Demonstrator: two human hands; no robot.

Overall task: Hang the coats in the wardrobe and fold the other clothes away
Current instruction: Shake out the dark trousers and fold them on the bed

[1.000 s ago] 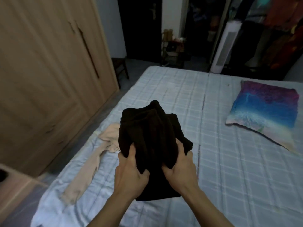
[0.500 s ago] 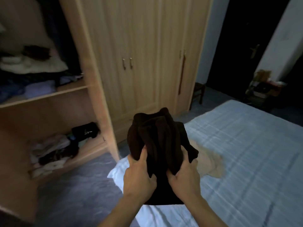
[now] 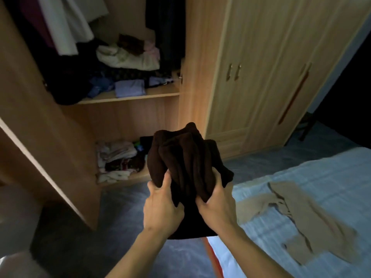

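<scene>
Two doors of the tall pale-wood wardrobe [image 3: 251,57] at one o'clock are closed. The bay at eleven o'clock stands open, its middle shelf [image 3: 128,96] and bottom shelf [image 3: 140,176] heaped with clothes, likely where folded things go. At four o'clock the bed with a pale blue checked sheet [image 3: 321,173] carries a flat beige garment [image 3: 313,221], apparently awaiting its turn. Dead centre, a folded dark brown fleecy garment [image 3: 186,157] is held clear of the bed, facing the open bay. Both hands, left hand [image 3: 160,207] and right hand [image 3: 216,205], clamp its near end with thumbs on top, probably to keep the folds together.
</scene>
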